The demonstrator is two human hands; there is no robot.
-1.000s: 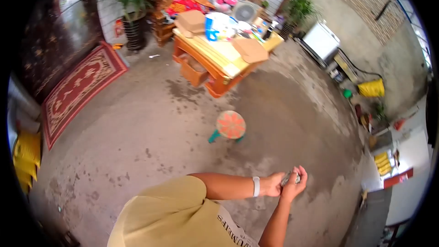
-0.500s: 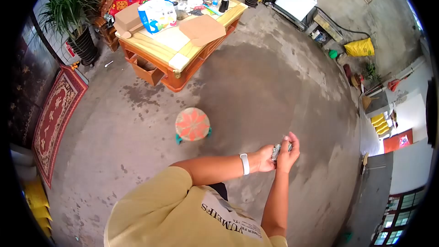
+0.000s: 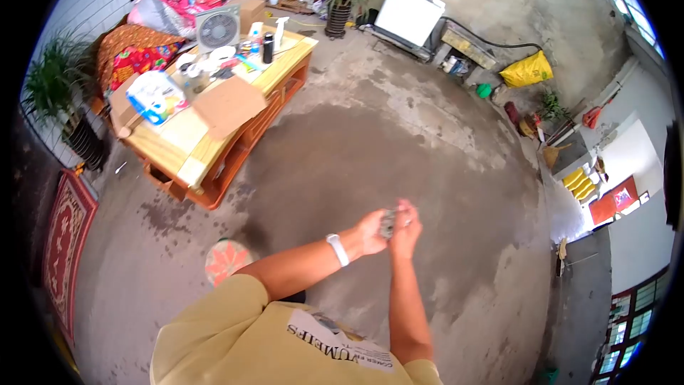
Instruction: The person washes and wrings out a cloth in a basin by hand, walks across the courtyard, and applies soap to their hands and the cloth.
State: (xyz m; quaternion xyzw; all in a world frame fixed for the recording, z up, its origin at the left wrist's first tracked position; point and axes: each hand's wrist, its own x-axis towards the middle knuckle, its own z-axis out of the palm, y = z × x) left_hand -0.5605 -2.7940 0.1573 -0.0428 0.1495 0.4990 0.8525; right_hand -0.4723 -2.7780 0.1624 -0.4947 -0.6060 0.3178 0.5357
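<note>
My left hand (image 3: 371, 234), with a white band (image 3: 338, 249) on its wrist, cups a small grey, rough-looking object (image 3: 387, 224) in front of my body. My right hand (image 3: 406, 229) presses against the object from the other side, its fingers bent over the top. Both hands meet around it well above the floor. The object is small and partly covered by fingers, so its kind is unclear.
A wooden table (image 3: 192, 160) at upper left bears an opened cardboard piece (image 3: 228, 105), a fan (image 3: 218, 29) and bottles. A round stool (image 3: 226, 262) stands by my left arm. Damp concrete floor (image 3: 342, 157) lies ahead; a white washing machine (image 3: 410, 14) stands at the back.
The view has shifted, so the table and stool now appear further left and the stool is partly behind my arm. My hands stay together around the grey object.
</note>
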